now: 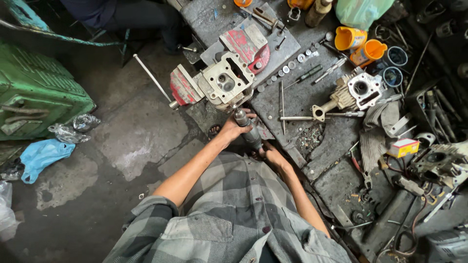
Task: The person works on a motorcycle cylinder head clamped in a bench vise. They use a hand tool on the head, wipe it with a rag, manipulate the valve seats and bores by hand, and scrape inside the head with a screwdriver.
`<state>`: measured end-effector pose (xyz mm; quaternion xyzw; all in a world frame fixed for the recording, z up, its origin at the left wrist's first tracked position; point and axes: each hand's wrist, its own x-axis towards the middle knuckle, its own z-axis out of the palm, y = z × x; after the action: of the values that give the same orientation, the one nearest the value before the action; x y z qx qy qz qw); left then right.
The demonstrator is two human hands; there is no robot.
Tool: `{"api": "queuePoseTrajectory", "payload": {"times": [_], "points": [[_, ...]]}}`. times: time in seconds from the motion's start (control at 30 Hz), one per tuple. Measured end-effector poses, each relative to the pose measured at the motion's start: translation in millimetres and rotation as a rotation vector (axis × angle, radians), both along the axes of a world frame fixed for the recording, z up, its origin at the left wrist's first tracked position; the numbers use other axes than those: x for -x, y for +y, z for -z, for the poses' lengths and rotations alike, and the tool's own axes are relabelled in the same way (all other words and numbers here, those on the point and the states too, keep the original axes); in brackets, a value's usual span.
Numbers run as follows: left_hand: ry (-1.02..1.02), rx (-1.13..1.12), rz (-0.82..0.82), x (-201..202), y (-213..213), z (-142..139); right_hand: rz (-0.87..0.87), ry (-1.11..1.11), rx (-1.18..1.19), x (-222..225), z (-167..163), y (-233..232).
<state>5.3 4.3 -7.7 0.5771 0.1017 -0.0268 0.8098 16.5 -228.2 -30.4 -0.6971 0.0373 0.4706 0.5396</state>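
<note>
Bare floor [122, 141] opens to my left; the vise [187, 85] blocks ahead, loose rods [282, 104] and washers [291, 64] crowd right.

One head-worn camera, looking steeply down from above the person's own shoulders.

The single view faces almost straight down and a little forward, so the plaid shirt [234, 214] fills the lower middle of the frame and both forearms run up toward the centre. It stands fairly high and takes in a wide area: the grey tabletop [302, 97] fills the upper middle and right, and the concrete floor [122, 141] lies at left. No second view shares the scene.
</note>
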Motion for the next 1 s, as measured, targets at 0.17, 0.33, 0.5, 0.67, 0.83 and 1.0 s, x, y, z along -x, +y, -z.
{"api": "queuePoseTrajectory", "payload": {"times": [0.17,0.33,0.5,0.67,0.83,1.0], "points": [[-0.009,0.041,-0.004,-2.9,-1.4,2.1,-0.067,-0.047,0.007,-5.4,3.4,-0.8],[0.034,0.000,-0.013,-3.3,-2.9,1.7,-0.075,-0.040,0.034,-7.9,2.0,0.1],[0.005,-0.058,-0.033,-3.1,-2.3,0.1,-0.103,-0.089,0.027,-8.0,1.5,-0.6],[0.004,-0.026,-0.036,-3.4,-3.2,0.3,-0.074,-0.027,-0.002,-8.0,1.0,-2.2],[0.031,-0.072,-0.040,-2.9,-4.9,3.1,-0.144,-0.084,0.115,-8.5,-0.1,-3.2],[0.021,-0.065,-0.058,-3.6,-6.9,4.6,-0.155,-0.122,0.074,-8.5,0.0,-5.3]]}}
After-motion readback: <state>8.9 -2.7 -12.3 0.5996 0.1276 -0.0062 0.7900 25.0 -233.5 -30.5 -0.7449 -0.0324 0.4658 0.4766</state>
